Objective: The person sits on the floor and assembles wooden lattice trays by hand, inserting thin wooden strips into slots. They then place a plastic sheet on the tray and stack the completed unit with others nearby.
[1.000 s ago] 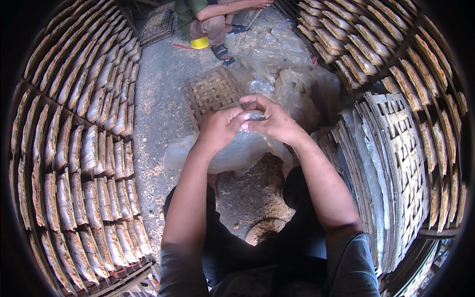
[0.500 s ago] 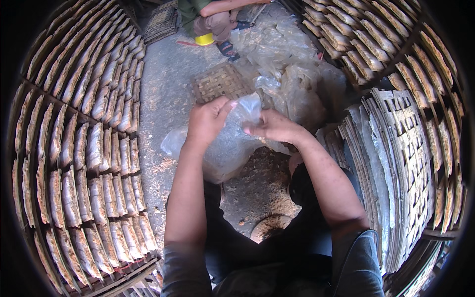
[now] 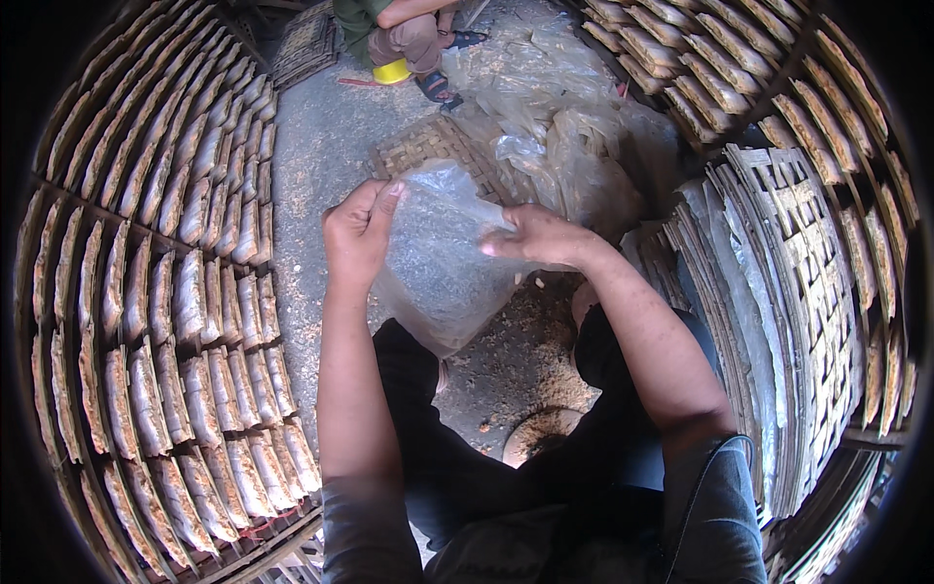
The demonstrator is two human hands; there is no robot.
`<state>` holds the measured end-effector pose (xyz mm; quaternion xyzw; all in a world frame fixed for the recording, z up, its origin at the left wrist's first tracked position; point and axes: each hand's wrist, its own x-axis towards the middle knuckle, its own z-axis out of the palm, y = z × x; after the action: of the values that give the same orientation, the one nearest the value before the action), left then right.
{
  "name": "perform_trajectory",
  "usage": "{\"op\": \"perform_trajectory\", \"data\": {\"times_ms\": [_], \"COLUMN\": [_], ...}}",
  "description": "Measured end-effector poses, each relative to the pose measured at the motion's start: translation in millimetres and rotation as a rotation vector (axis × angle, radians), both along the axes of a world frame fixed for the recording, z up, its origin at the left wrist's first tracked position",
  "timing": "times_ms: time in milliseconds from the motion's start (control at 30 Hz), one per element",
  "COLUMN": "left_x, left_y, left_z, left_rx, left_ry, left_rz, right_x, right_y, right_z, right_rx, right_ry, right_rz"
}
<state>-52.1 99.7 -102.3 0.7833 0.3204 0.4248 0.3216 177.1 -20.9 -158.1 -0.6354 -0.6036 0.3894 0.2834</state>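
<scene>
A clear plastic sheet (image 3: 448, 258) hangs stretched between my two hands, its lower part drooping above the floor by my legs. At its upper left corner my left hand (image 3: 360, 226) pinches the edge between thumb and fingers. My right hand (image 3: 535, 237) grips the opposite edge, thumb on the near face and fingers mostly behind the plastic. Just beyond the sheet, a woven bamboo tray (image 3: 428, 146) lies on the floor, partly covered by it. A heap of crumpled clear plastic sheets (image 3: 584, 156) spreads beside that tray.
Racks of filled trays (image 3: 156, 321) rise along the left, with another rack (image 3: 710, 58) at upper right. A stack of woven trays with plastic between (image 3: 798, 292) stands by my right arm. A co-worker (image 3: 399, 39) crouches ahead near a yellow object (image 3: 391, 72). Crumbs litter the floor.
My left hand has moved left, away from the right hand, and the bunched plastic sheet is now spread wider between them. My right hand has hardly moved.
</scene>
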Motion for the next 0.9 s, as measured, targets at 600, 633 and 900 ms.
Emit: {"op": "perform_trajectory", "data": {"times_ms": [600,633,900], "left_x": [21.9,34.1,26.4], "left_y": [-24.2,-39.6,-20.7], "left_z": [-17.7,-9.7,-23.9], "left_rx": [0.561,0.478,-0.222], "left_ry": [0.395,0.539,0.730], "left_rz": [0.105,-0.092,-0.312], "right_x": [3.5,1.6,19.2], "right_y": [10.7,10.4,-2.9], "right_z": [-6.9,-1.9,1.3], "right_rx": [-0.083,-0.062,0.016], "right_ry": [-0.392,-0.385,-0.518], "right_rz": [0.074,0.097,0.098]}}
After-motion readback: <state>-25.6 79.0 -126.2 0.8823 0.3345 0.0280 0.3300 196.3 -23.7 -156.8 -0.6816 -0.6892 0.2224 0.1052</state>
